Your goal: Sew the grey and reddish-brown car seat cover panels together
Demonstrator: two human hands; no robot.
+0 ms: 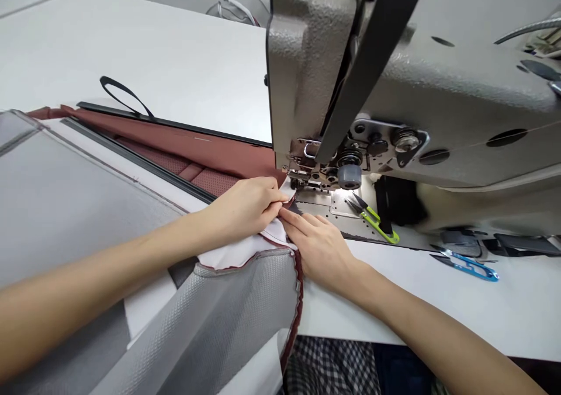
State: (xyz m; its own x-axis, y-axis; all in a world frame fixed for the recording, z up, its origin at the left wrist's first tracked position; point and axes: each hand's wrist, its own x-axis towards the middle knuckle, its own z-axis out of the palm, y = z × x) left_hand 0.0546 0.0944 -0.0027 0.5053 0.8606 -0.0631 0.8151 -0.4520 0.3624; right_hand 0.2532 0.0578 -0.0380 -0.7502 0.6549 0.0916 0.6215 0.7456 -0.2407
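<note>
A large sewn cover (pixel 245 301), with grey padded backing, white cloth and dark red edges, stretches from the left to the sewing machine's presser foot (pixel 294 180). My left hand (pixel 245 205) pinches the edge of the cover just in front of the foot. Close beside it, my right hand (pixel 318 243) grips the same edge from the right, index finger pointing toward my left fingertips; its thumb is hidden. Red perforated material (pixel 175 161) shows in the fold behind my left forearm. The needle tip cannot be made out.
The grey sewing machine head (pixel 407 108) rises over the work, with a dark bar (pixel 372 68) across it. Green thread snips (pixel 372 217) lie on the metal bed, blue thread snips (pixel 467 265) farther right. A black loop (pixel 125 94) stands up from the cover on the white table (pixel 184 62).
</note>
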